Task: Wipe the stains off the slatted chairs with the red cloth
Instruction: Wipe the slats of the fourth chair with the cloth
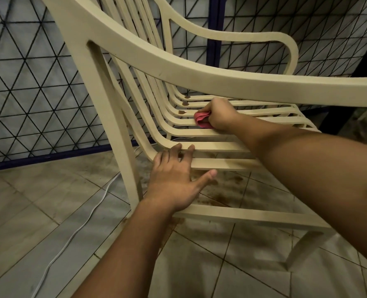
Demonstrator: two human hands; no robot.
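Slatted chair (178, 67) approx part-done: nearer seat slats look clean. L hand (174, 181) rests on the front slats, fingers spread, holding nothing. R hand (219, 114) clenches red cloth (202, 119) against a mid slat. Three dark stains (181, 112) just beyond it, not yet wiped.

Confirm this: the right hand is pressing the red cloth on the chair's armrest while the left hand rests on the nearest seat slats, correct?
Not quite. The head view shows the right hand pressing the red cloth on the seat slats, below the armrest, not on it. The left hand does rest on the nearest seat slats.
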